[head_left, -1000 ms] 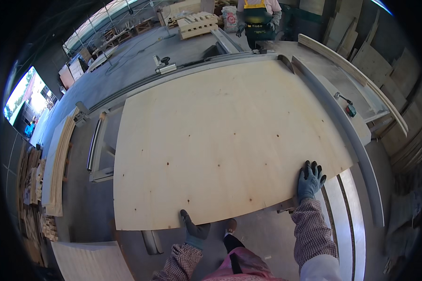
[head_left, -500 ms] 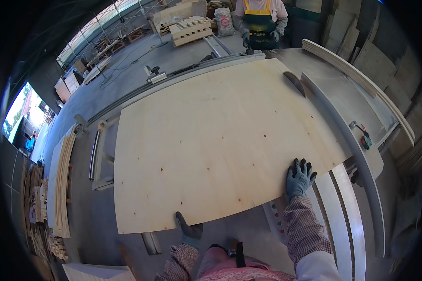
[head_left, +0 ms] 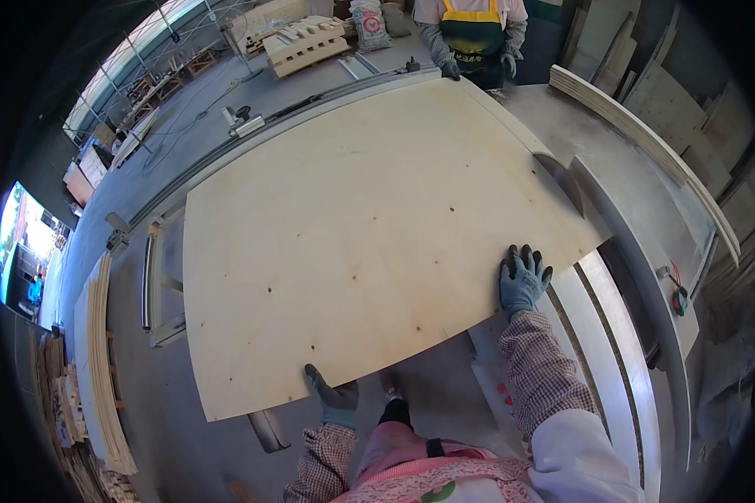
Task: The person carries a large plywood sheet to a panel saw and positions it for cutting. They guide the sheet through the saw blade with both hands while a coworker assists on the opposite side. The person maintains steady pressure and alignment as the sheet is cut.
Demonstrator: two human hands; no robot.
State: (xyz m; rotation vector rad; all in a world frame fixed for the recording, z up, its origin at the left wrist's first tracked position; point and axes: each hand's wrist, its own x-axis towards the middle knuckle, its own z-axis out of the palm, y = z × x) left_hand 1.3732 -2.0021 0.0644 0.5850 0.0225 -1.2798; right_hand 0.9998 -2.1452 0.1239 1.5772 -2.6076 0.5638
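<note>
Plywood panel (head_left: 352, 235) lay flat, most of it left of the saw blade (head_left: 561, 178). Over the last second it had slid away from the person: the blade had been by its far right corner, now sat well down its right edge toward the near corner. I read that as the feed being well along, with less edge left on the near side of the blade. A thin line ran from the blade to the panel's far edge; looked like a cut, couldn't confirm.

Left hand (head_left: 335, 398): far left of the blade, on the near edge. Curled round it, thumb on top, fingers out of sight below; it had hold of the panel.

Right hand (head_left: 524, 281): near side of the blade, slightly left. Palm down, fingers extended and a little spread, pressing the top face, nothing gripped. Gap to the blade had shrunk, so less margin there.

Metal fence (head_left: 600, 193) stood just right of the blade. Tape measure (head_left: 680, 300) sat farther right, nearer the person. Pale table slats (head_left: 593, 335) showed on the blade's near side.

Co-worker (head_left: 474, 33) stood beyond the blade; one gloved hand (head_left: 451, 70) was now at the panel's far edge, contact unclear.
</note>
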